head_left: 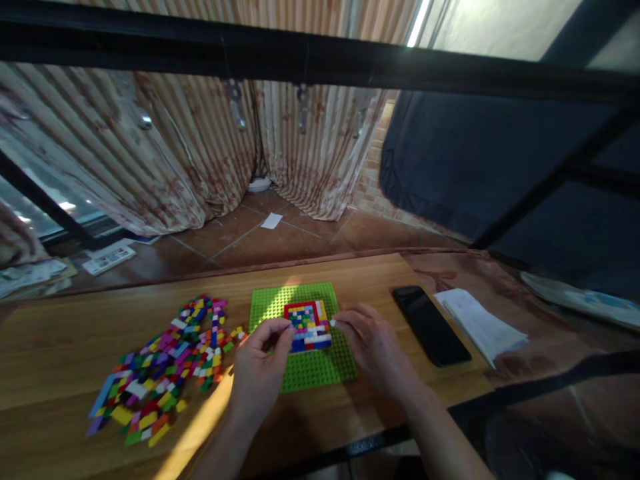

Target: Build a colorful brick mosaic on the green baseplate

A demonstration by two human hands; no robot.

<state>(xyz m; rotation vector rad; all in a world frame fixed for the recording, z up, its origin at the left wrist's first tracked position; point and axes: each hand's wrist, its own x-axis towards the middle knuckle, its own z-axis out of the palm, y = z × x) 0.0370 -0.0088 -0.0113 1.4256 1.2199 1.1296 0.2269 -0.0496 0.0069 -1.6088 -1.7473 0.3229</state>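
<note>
A green studded baseplate (320,379) lies on the wooden table, with a square build of small multicoloured toy bricks (306,320) on it. Red bricks edge the build's far side, and blue and white ones its near side. My right hand (373,343) pinches a small white brick (333,323) just right of the build. At the left side of the build, my left hand (263,363) has thumb and forefinger pressed together; whatever they hold is too small to make out. Left of the plate spreads a pile of loose bricks (163,363) in many colours.
A black phone (431,325) lies right of the plate, beside white papers (483,321) and a pen (470,333). A dark metal bar (320,57) crosses above the table's far side. Curtains (200,147) hang behind, above a tiled floor (240,230).
</note>
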